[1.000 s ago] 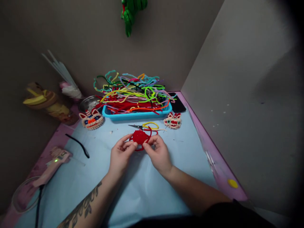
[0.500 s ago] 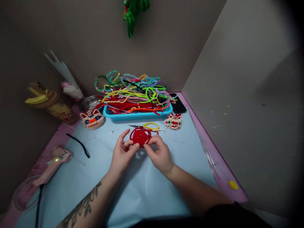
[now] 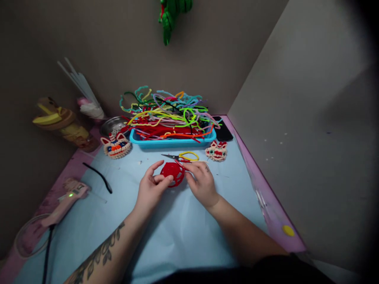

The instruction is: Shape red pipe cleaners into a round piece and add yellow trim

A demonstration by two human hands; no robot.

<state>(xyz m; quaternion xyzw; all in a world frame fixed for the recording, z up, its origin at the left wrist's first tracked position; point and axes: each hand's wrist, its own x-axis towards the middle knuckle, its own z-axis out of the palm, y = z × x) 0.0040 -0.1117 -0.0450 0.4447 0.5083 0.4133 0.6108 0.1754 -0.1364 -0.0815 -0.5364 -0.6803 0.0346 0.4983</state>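
A round openwork piece of coiled red pipe cleaner (image 3: 173, 171) is in front of me above the blue sheet. My left hand (image 3: 152, 186) pinches its left edge between thumb and fingers. At its upper right edge, my right hand (image 3: 201, 182) is closed on the loose red end of the pipe cleaner (image 3: 179, 164). Just beyond lie scissors (image 3: 188, 156) with yellow and red handles, their blades pointing left.
A blue tray (image 3: 174, 144) heaped with colourful pipe cleaners stands at the back, between two lion-head pieces (image 3: 116, 146) (image 3: 216, 151). A pink glue gun (image 3: 66, 201) and a black strip (image 3: 99, 177) lie left. A phone (image 3: 224, 130) is behind right; a metal bowl (image 3: 111, 126) is behind left.
My right hand has shifted from the lower right rim up to the loose end. The red piece has turned and tilted in my left hand, uncovering more of the scissors.
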